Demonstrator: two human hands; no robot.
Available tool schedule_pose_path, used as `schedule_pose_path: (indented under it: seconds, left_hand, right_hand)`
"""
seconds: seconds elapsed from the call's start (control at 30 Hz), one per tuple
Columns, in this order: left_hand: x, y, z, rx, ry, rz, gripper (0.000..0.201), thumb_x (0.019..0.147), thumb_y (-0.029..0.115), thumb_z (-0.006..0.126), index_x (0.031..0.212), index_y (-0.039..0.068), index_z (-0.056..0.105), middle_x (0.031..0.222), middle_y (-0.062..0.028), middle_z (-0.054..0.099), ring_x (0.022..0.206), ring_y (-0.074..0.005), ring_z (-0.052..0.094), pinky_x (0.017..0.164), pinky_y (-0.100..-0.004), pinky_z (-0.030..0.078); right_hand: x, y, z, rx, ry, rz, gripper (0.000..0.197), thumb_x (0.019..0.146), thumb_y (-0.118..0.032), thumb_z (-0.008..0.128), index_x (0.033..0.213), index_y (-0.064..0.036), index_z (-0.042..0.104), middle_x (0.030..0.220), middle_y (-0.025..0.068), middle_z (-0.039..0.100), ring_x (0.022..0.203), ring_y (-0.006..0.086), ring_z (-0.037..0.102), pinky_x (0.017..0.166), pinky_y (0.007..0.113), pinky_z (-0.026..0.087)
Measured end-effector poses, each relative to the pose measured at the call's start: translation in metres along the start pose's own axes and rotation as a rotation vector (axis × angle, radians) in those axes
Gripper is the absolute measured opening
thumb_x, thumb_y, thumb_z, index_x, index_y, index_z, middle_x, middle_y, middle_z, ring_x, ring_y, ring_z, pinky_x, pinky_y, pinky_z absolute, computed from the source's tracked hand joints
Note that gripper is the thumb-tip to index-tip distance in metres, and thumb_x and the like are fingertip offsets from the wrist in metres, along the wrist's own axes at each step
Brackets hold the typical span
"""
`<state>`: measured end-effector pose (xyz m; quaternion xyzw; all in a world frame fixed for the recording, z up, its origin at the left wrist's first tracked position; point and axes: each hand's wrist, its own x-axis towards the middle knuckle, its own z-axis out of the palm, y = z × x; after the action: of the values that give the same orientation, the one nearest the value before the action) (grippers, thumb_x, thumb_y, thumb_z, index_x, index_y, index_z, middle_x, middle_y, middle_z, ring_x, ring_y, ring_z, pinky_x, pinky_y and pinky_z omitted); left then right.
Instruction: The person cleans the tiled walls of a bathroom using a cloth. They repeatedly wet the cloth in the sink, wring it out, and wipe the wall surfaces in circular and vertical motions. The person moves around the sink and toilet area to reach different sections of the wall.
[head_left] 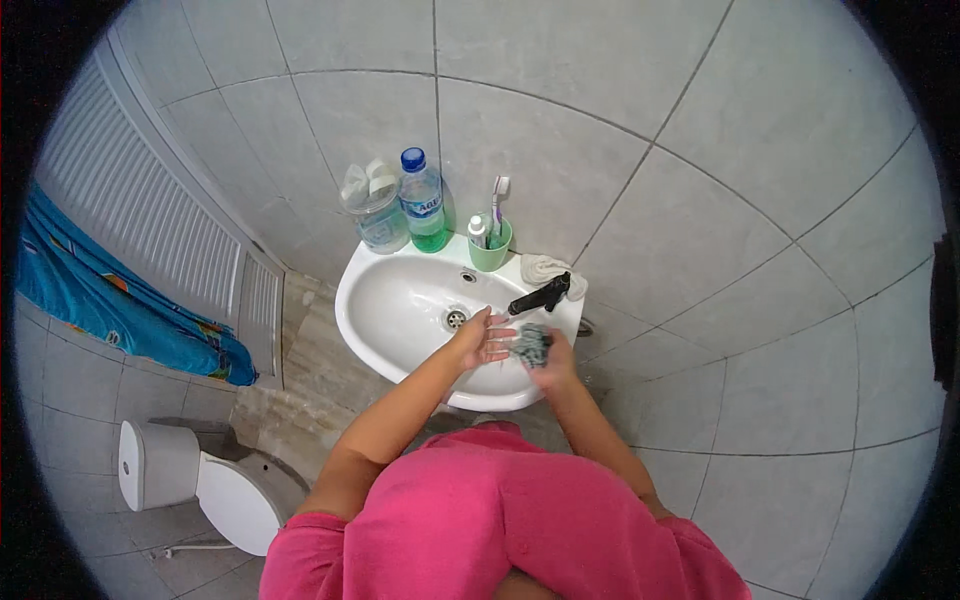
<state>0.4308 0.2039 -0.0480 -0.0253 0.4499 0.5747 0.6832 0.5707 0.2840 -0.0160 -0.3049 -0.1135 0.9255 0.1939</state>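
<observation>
Over the white sink at frame centre, the right hand grips a grey-green cloth below the tap; the left hand is spread beside it. Grey tiles cover the walls; a toilet stands lower left.

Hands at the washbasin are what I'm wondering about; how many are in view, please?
2: the left hand over the white basin, and the right hand beside it, holding a grey-green bundle.
</observation>
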Motion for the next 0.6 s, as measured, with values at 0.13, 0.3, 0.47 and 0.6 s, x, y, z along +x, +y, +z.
schedule_pose_path:
  seconds: [0.13, 0.3, 0.47, 0.6]
  left_hand:
    - [0.021, -0.003, 0.013, -0.029, -0.086, 0.027, 0.046, 0.088, 0.046, 0.026, 0.106, 0.01, 0.047, 0.105, -0.0096, 0.052, 0.092, -0.0245, 0.049, 0.082, -0.039, 0.04]
    - [0.042, -0.008, 0.034, 0.012, -0.054, 0.021, 0.034, 0.087, 0.037, 0.031, 0.099, 0.012, 0.051, 0.1, -0.0051, 0.055, 0.084, -0.0195, 0.051, 0.078, -0.035, 0.042]
    - [0.037, -0.012, 0.026, -0.018, -0.074, 0.057, 0.03, 0.086, 0.034, 0.037, 0.101, 0.011, 0.051, 0.096, -0.004, 0.058, 0.082, -0.0169, 0.055, 0.073, -0.0315, 0.046]
    - [0.019, -0.007, 0.015, -0.031, -0.087, 0.109, 0.029, 0.086, 0.033, 0.038, 0.1, 0.01, 0.051, 0.096, -0.005, 0.058, 0.081, -0.0161, 0.054, 0.073, -0.0301, 0.044]
  right_hand:
    - [-0.032, -0.026, 0.036, -0.171, 0.213, -0.461, 0.019, 0.081, -0.021, 0.045, 0.089, -0.0071, 0.054, 0.088, 0.0076, 0.056, 0.08, 0.0197, 0.055, 0.072, 0.033, 0.044]
    - [0.026, -0.062, 0.034, -1.526, 0.193, -1.413, 0.022, 0.081, -0.023, 0.048, 0.094, -0.0064, 0.053, 0.095, 0.0153, 0.053, 0.087, 0.0297, 0.05, 0.077, 0.039, 0.039]
    - [0.046, -0.07, 0.024, -1.52, 0.32, -1.02, 0.024, 0.082, -0.022, 0.048, 0.099, -0.0047, 0.05, 0.097, 0.0186, 0.05, 0.093, 0.0335, 0.045, 0.081, 0.041, 0.035]
    - [0.043, -0.038, 0.004, -1.171, 0.468, -1.076, 0.03, 0.083, -0.023, 0.047, 0.105, -0.0038, 0.046, 0.105, 0.0182, 0.047, 0.096, 0.032, 0.045, 0.084, 0.039, 0.034]
